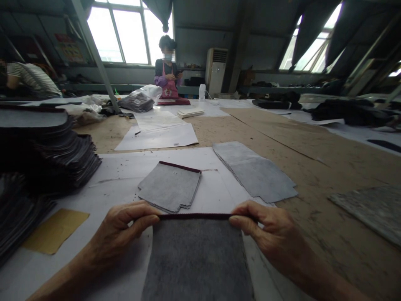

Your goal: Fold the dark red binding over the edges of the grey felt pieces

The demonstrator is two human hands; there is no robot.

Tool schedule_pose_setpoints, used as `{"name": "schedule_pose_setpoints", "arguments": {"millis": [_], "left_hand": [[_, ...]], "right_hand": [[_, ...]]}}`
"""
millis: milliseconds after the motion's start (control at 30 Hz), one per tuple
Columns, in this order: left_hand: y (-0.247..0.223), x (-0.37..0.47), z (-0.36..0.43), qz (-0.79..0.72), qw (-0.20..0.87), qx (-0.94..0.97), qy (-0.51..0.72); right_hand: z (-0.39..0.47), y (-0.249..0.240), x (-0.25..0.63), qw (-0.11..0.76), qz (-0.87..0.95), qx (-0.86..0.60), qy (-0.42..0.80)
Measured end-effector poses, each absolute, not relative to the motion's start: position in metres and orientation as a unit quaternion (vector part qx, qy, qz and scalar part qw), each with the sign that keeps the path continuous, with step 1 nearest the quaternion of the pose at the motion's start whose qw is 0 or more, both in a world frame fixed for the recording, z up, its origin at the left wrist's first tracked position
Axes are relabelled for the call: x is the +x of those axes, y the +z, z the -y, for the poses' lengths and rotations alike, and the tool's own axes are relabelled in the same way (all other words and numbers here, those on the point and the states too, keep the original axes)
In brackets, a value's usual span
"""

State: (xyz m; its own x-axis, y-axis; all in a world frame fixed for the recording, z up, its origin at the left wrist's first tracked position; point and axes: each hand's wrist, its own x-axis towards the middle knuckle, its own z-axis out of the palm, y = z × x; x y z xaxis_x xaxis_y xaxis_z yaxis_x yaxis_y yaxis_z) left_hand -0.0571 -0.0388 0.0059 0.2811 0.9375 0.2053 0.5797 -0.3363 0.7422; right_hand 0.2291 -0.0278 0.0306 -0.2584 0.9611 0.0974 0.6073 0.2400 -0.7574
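A grey fabric piece [200, 259] with a dark red top edge hangs between my two hands at the bottom centre. My left hand [125, 228] pinches its upper left corner between thumb and fingers. At the upper right corner, my right hand [266, 230] pinches the same edge. Just beyond lies a small stack of grey pieces [172, 186] with a dark red strip along its far side. Another grey stack [255, 171], without a visible red strip, rests to the right of it.
Tall dark fabric piles [50, 150] stand at the left, near a yellow-brown sheet [56, 230]. A grey felt piece [369, 209] lies at the right. White paper [159, 136] covers part of the table. Across it stands a person in a pink apron [169, 85]; another person bends at far left.
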Motion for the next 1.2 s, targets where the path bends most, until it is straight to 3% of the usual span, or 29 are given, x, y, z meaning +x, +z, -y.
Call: {"name": "schedule_pose_setpoints", "arguments": {"millis": [233,433,600,767,1200], "left_hand": [[0.005,-0.058,0.037,-0.532,0.332,0.69,0.361],[0.037,-0.081,0.007,-0.598,0.339,0.614,0.388],[0.054,-0.088,-0.06,-0.638,0.195,0.687,0.289],[0.025,-0.079,-0.109,-0.671,0.13,0.693,0.229],[-0.01,-0.065,-0.119,-0.712,0.001,0.678,0.184]], "right_hand": [[0.02,0.037,0.223,0.231,0.677,-0.546,0.437],[-0.01,0.052,0.192,0.257,0.606,-0.536,0.528],[-0.051,0.039,0.162,0.284,0.637,-0.594,0.401],[-0.078,0.018,0.149,0.285,0.654,-0.646,0.273],[-0.089,0.001,0.145,0.217,0.713,-0.658,0.109]]}}
